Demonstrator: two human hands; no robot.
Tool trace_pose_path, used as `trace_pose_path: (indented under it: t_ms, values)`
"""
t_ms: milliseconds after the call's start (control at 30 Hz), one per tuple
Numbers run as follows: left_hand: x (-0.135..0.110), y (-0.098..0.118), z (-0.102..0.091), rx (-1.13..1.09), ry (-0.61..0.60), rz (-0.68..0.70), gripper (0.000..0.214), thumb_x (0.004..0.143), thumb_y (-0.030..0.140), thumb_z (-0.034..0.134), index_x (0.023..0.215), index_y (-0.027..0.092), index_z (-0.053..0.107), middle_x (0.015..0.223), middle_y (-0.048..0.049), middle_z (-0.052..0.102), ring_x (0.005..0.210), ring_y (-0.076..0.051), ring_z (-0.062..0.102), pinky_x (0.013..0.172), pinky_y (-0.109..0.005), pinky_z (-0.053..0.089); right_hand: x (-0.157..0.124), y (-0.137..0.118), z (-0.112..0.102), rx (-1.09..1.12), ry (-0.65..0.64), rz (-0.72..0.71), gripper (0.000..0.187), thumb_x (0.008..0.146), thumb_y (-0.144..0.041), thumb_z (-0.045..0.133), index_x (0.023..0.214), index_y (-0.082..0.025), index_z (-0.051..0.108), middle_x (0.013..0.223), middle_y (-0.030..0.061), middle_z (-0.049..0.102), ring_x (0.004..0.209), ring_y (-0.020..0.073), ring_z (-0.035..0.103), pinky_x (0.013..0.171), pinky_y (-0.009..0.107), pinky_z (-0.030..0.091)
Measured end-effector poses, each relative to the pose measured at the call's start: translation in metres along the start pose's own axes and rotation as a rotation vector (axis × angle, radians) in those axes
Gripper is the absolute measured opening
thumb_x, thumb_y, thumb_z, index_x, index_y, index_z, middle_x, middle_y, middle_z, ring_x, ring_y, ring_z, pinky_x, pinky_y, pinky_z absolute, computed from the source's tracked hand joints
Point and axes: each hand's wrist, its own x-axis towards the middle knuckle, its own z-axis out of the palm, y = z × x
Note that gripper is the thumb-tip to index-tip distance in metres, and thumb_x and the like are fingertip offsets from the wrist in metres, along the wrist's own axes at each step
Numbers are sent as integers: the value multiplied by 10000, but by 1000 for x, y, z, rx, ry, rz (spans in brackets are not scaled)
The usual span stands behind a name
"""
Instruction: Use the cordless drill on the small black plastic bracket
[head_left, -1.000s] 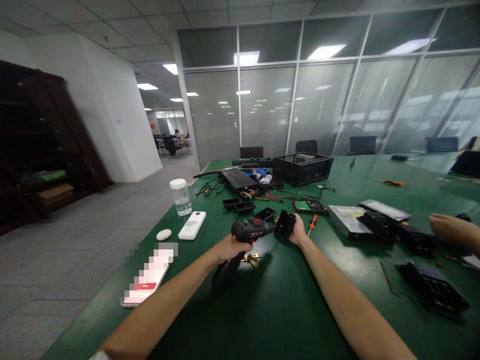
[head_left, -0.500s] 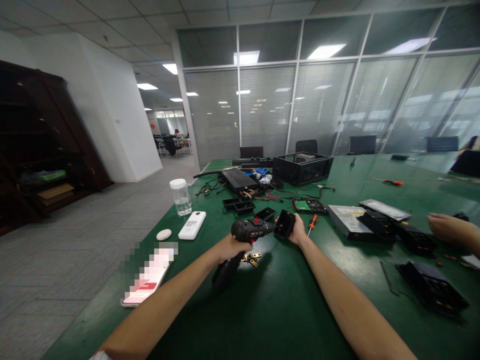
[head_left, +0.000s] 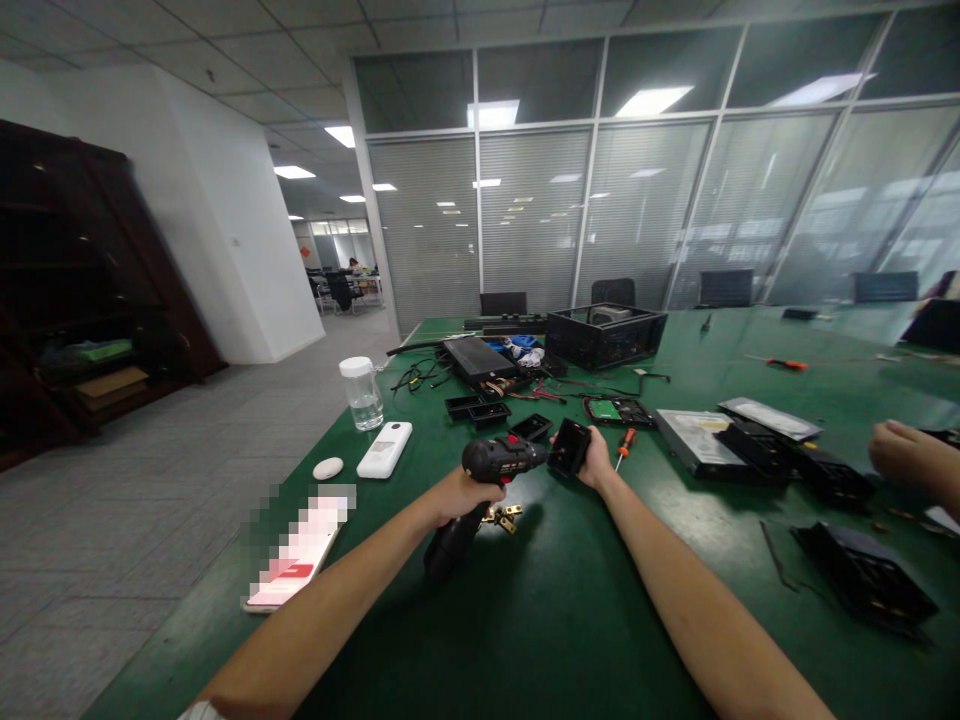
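My left hand (head_left: 459, 495) is wrapped round the grip of a black cordless drill (head_left: 495, 460), whose chuck points right. In my right hand (head_left: 595, 460) is a small black plastic box (head_left: 570, 448), its open side tilted towards me and the drill's tip. Whether the bit touches the box I cannot tell. Several brass-coloured metal pieces (head_left: 510, 518) lie on the green table below the drill. Just beyond the drill sits another black plastic box (head_left: 531, 428), with two more black boxes (head_left: 487, 413) to its left. An orange-handled screwdriver (head_left: 625, 447) lies right of my right hand.
A lidded clear jar (head_left: 365, 400), a white device (head_left: 385, 450) and a phone (head_left: 300, 560) lie to the left. Cables, a black metal case (head_left: 606, 335) and a hard drive (head_left: 619, 410) stand further back. At the right are a disc drive (head_left: 701, 445) and a co-worker's hand (head_left: 904, 455).
My hands, the drill and the box look the same as before. At the right edge, the co-worker's hand has shifted slightly to the right.
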Motion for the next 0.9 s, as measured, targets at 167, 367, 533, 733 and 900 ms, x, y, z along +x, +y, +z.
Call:
trace_pose_path:
  t_ms: [167,367,533,733,900]
  values:
    - [0,-1,0,-1,4,0,153,601,223,535,706,116,564,616,-2,532,554,-105,459,521,-233,338,0,-1,-3,-6,-48,23,352,703,-368,283,742,-265,618,756,146,647,699,238,607,686,453,419]
    - [0,-2,-1,8,6,13,162,597,222,539,718,118,568,624,-1,535,560,-107,463,525,-233,342,0,-2,-3,-10,-56,25,363,704,-360,276,742,-256,621,753,157,647,689,234,607,670,450,415]
    - [1,-2,-1,1,-10,17,162,600,225,540,718,118,570,623,-1,534,558,-106,461,521,-230,343,-1,-2,0,-8,-40,37,384,720,-353,259,752,-225,620,774,151,647,685,221,602,647,408,429]
    - [1,-3,-1,6,-22,28,169,611,217,527,736,116,578,627,-2,531,559,-104,459,519,-228,343,-1,1,5,-33,83,-3,410,734,-403,302,811,-120,589,704,122,639,632,224,589,575,353,449]
    - [1,-3,-1,12,-17,25,148,603,208,530,713,118,574,618,1,527,555,-102,456,518,-228,343,0,1,6,-55,86,6,426,740,-423,276,812,-137,584,689,103,637,612,219,590,569,348,452]
